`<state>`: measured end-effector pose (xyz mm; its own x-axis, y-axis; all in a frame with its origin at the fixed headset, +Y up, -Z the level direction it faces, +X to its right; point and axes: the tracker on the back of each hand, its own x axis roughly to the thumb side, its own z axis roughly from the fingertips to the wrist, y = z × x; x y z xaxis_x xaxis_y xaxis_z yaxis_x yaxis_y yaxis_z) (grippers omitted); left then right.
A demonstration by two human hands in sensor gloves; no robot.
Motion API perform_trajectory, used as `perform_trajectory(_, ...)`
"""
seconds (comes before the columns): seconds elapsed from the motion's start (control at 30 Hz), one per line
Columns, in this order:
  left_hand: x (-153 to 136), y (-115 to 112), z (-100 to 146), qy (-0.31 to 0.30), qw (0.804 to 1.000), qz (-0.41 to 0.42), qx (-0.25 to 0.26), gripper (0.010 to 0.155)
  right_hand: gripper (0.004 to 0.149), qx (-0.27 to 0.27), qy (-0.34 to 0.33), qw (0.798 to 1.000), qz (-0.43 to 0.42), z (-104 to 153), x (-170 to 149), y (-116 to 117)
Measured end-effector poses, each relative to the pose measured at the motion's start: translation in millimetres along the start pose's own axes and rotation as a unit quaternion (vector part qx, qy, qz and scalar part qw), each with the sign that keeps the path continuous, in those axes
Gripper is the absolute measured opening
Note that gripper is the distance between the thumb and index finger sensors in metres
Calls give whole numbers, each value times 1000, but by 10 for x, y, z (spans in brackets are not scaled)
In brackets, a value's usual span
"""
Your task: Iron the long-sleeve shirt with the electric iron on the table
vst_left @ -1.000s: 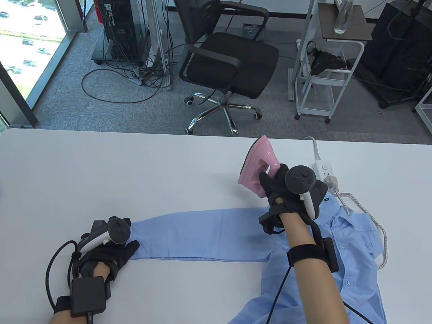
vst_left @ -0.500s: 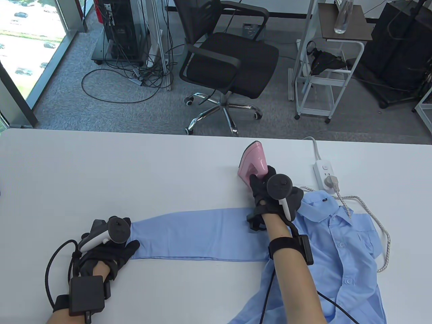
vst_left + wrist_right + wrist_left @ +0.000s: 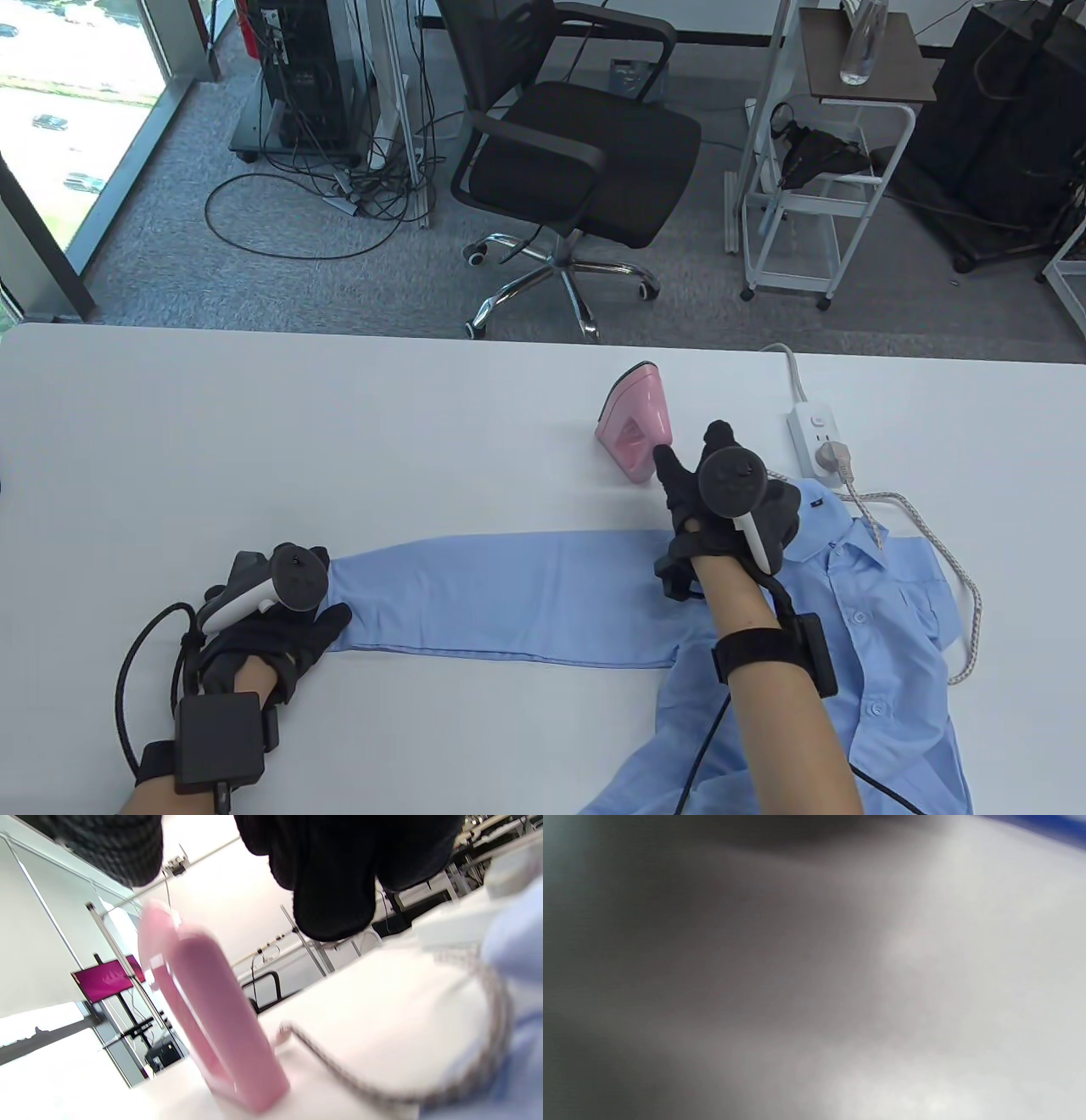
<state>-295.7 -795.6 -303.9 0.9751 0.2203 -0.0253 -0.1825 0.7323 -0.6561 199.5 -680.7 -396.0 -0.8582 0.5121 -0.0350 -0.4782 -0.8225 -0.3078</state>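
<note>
pink iron [image 3: 636, 420] – upright on its heel, far of the sleeve, soleplate off cloth | right hand [image 3: 725, 497] – fingers released, just beside it | left hand [image 3: 271, 624] – flat, pinning the blue shirt [image 3: 543, 594] cuff taut

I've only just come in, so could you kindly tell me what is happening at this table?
Someone in sensor gloves is ironing a light blue long-sleeve shirt on a white table. The pink electric iron stands upright on its heel on the table beyond the shirt, and the right hand is open beside it, not gripping it. The left hand rests on the cuff of the sleeve, which is stretched out flat. The iron's cord runs to a power strip.
</note>
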Motion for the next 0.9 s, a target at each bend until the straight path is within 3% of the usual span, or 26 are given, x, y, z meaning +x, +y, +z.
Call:
perform_trajectory(0.17, -23, 26, 32, 20, 1000, -6, 9, 86, 66, -40, 0, 996, -78, -45, -92, -685)
perform_trajectory(0.27, -97, 33, 66, 31, 999, 2, 11, 86, 57, -60, 27, 996, -55, -225, -314, -980)
perform_trajectory(0.33, -189, 80, 107, 63, 998, -3, 6, 85, 54, -43, 22, 999, 25, -384, -473, -1074)
perform_trajectory(0.4, -411, 185, 180, 128, 992, -16, 2, 87, 54, -18, 23, 987, 158, -528, -640, -1097)
perform_trajectory(0.5, -970, 283, 347, 243, 970, 22, 23, 88, 54, 57, 49, 954, 289, -709, -873, -949)
perform_trajectory(0.57, -1323, 290, 502, 322, 943, 44, 67, 83, 53, 99, 64, 947, 297, -802, -1000, -770)
perform_trajectory(0.67, -1525, 287, 620, 401, 908, -53, 110, 79, 55, 139, 76, 950, 268, -921, -1149, -451)
perform_trajectory(0.8, -1431, 290, 588, 378, 913, -75, 138, 78, 62, 174, 89, 949, 249, -1055, -1279, -57)
perform_trajectory(0.9, -1164, 361, 539, 328, 924, -81, 178, 78, 66, 195, 107, 937, 269, -1139, -1338, 163)
